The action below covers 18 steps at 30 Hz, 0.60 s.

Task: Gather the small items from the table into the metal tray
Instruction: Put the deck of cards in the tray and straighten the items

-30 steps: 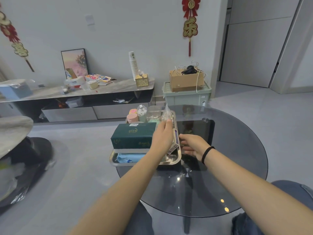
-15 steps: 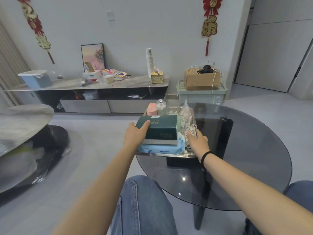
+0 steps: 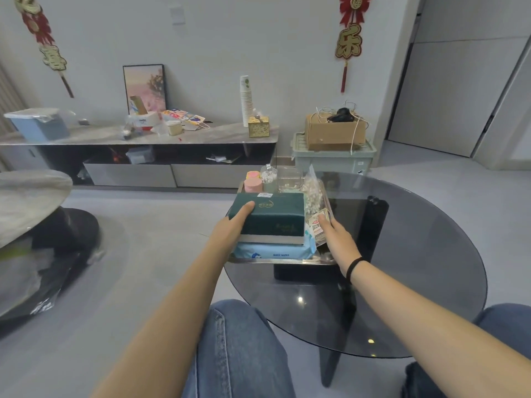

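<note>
My left hand (image 3: 230, 228) gripped the left side of the metal tray (image 3: 287, 261), thumb lying on the green tissue box (image 3: 271, 218). My right hand (image 3: 337, 239) gripped its right edge, thumb pressing a small packet (image 3: 316, 229). The tray sat at the left rim of the glass table (image 3: 416, 254), with baby wipes (image 3: 273, 251) under the box and jars (image 3: 268, 179) and a bag of white bits (image 3: 313, 193) crowding its far end.

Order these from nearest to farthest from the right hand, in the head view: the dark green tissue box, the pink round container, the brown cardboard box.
From the right hand:
1. Dark green tissue box, just left, in the metal tray.
2. Pink round container, at the tray's far left end.
3. Brown cardboard box, beyond the table, on a pale green bin.
</note>
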{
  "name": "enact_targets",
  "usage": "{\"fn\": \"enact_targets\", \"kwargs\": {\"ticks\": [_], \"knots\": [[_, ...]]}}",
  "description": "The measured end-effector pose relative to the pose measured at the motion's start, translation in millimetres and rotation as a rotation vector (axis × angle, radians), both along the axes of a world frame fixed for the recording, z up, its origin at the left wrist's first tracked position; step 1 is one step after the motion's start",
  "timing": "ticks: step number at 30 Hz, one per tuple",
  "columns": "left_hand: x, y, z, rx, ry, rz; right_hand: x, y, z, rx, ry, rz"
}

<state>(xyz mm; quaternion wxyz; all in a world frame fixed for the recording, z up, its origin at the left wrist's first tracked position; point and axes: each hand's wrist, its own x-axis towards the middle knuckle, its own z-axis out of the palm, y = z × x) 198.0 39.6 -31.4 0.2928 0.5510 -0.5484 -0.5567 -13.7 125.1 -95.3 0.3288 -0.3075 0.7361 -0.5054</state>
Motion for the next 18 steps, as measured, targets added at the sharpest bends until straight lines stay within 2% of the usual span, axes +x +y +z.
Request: {"fn": "enact_targets", "kwargs": {"ticks": [18], "knots": [[-137, 23, 13, 0.066, 0.015, -0.182, -119, 40, 15, 0.028, 0.044, -0.158]]}}
